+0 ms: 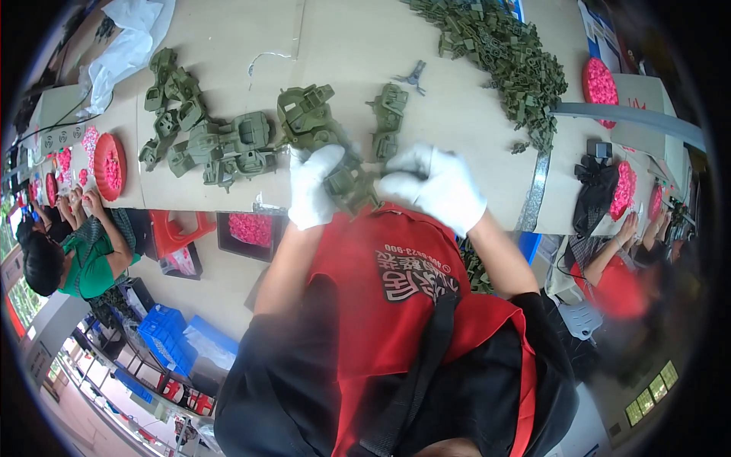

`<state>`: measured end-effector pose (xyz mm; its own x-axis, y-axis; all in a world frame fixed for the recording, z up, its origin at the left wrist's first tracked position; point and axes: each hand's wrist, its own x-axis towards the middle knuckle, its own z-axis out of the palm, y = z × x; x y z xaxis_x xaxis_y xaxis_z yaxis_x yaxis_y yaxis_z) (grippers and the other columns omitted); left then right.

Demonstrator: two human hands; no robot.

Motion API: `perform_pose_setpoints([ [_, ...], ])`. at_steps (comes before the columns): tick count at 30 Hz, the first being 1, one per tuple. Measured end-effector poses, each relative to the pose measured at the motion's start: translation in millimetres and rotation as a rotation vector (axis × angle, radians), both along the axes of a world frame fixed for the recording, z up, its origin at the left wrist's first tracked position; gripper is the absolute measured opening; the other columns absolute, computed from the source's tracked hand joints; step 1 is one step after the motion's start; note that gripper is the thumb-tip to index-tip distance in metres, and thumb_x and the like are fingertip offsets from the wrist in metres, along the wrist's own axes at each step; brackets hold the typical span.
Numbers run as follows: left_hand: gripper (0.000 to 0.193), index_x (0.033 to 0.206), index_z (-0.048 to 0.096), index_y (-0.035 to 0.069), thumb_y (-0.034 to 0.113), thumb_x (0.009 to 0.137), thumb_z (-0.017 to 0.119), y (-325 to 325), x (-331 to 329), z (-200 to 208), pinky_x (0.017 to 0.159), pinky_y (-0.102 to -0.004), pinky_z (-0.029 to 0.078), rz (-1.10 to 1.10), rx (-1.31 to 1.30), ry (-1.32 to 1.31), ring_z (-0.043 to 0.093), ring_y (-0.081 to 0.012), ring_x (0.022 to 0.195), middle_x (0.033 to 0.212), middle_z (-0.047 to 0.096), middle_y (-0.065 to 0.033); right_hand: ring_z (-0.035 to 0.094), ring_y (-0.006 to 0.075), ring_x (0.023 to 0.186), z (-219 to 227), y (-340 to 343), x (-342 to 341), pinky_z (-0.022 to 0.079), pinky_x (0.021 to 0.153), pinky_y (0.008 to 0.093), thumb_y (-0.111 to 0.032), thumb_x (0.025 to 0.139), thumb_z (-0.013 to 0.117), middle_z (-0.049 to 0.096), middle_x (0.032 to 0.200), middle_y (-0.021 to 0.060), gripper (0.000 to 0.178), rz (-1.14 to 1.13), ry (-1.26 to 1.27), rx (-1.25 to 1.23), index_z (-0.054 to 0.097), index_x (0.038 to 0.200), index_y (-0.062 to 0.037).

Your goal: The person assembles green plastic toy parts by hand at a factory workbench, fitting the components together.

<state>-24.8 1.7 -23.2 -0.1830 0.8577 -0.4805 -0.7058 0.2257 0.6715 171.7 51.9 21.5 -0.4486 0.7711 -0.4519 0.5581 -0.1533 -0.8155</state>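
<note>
In a white glove, my left hand (312,186) is closed round an olive-green plastic toy vehicle part (343,181) at the table's near edge. My right hand (435,186), gloved too, is curled just right of that part, with thumb and fingers drawn together; what they pinch, if anything, is hidden. Beyond my left hand lies a larger green toy vehicle body (306,114), touching or overlapping the held part. A narrower green vehicle part (388,114) lies beyond my right hand. Farther off rests a pair of small blue-grey pliers (415,77).
More green vehicle bodies (232,145) lie to the left. A heap of small green parts (502,57) spreads at the far right, near a grey curved bar (628,120). Red trays (110,167) of pink pieces stand at both sides. Co-workers sit left (95,251) and right (609,266).
</note>
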Motion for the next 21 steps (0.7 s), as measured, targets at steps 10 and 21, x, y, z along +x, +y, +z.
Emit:
perform_pose_setpoints([
  [10, 0.041, 0.122, 0.051, -0.002, -0.002, 0.081, 0.058, -24.9, 28.3, 24.8, 0.08, -0.0356, 0.056, 0.006, 0.119, 0.4, 0.065, -0.0223, 0.087, 0.099, 0.064, -0.0133, 0.064, 0.0318, 0.066, 10.6, -52.1, -22.5, 0.053, 0.06, 0.0437, -0.015, 0.081, 0.068, 0.067, 0.081, 0.0084, 0.019, 0.008, -0.159, 0.693, 0.059, 0.097, -0.0093],
  [21, 0.043, 0.12, 0.053, 0.0, -0.007, 0.078, 0.058, -24.3, 12.8, 17.5, 0.084, -0.0333, 0.054, -0.027, 0.228, 0.657, 0.065, -0.02, 0.091, 0.105, 0.064, -0.0099, 0.063, 0.0285, 0.058, 10.6, -55.2, -42.6, 0.052, 0.053, 0.0397, -0.006, 0.079, 0.06, 0.061, 0.072, 0.0117, 0.014, 0.205, -0.33, 0.835, 0.06, 0.093, -0.0086],
])
